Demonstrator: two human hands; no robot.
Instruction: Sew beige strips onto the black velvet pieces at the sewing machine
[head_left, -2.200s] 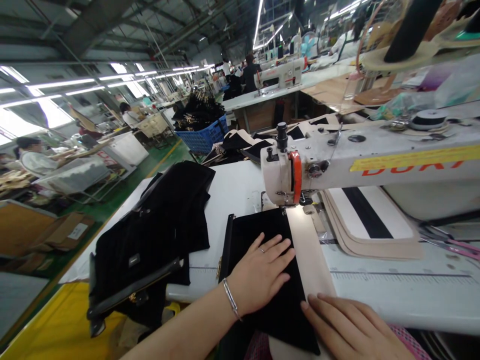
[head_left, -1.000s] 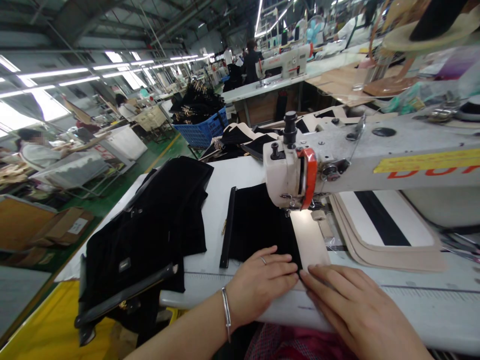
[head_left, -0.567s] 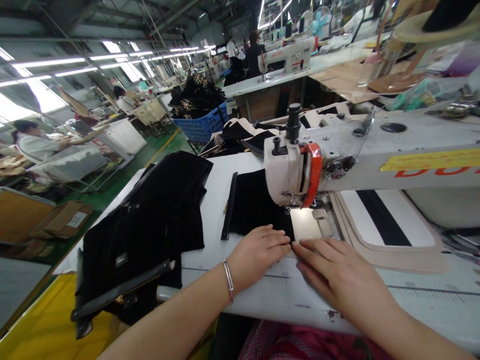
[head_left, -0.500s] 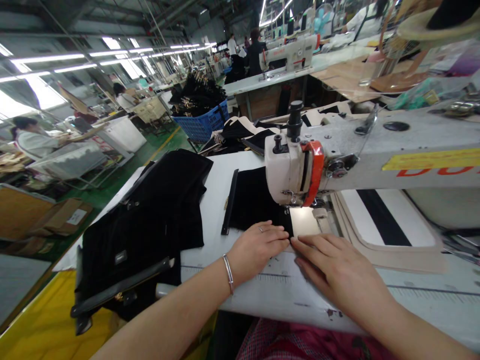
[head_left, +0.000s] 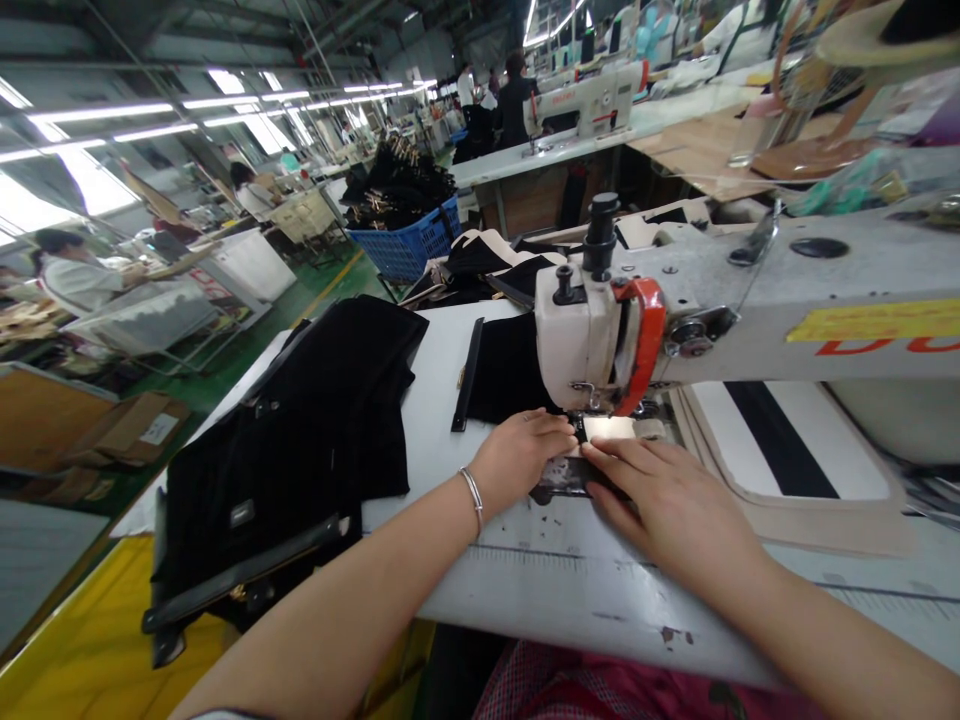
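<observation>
L hand (head_left: pixel 519 460) lies flat, palm down, fingers together & not clamped, tips on the nr edge of a black fabric panel w/ a dark, glossy edging strip (head_left: pixel 469 376); its thumb is hidden. The black fabric panel (head_left: pixel 508 365) spreads out beyond those fingers, flat, its R part running behind the white sewing machine head (head_left: pixel 574 345) w/ an orange-red band (head_left: pixel 643 345). R hand (head_left: pixel 671 505) is also flat, fingers close together, thumb a bit apart below, gripping nothing visible; its tips rest at the nr end of a pale beige strip (head_left: pixel 609 428), lit up right beside the black. Tips of both hands almost meet, just on the nr side of the needle area; exact needle contact can't be told. A worn metal plate (head_left: pixel 559 478) shows below the L fingertips. Right of the R fingers: a stack of beige, rounded-corner panels, the top one white w/ a black stripe (head_left: pixel 784 440). Well L of the L fingers: a heap of black fabric pieces (head_left: pixel 300 420) w/ dark trim. Under both wrists, a white, ruler-marked desk (head_left: pixel 525 590); far beyond the fingers, a blue plastic basket (head_left: pixel 409 250) piled w/ black pcs
</observation>
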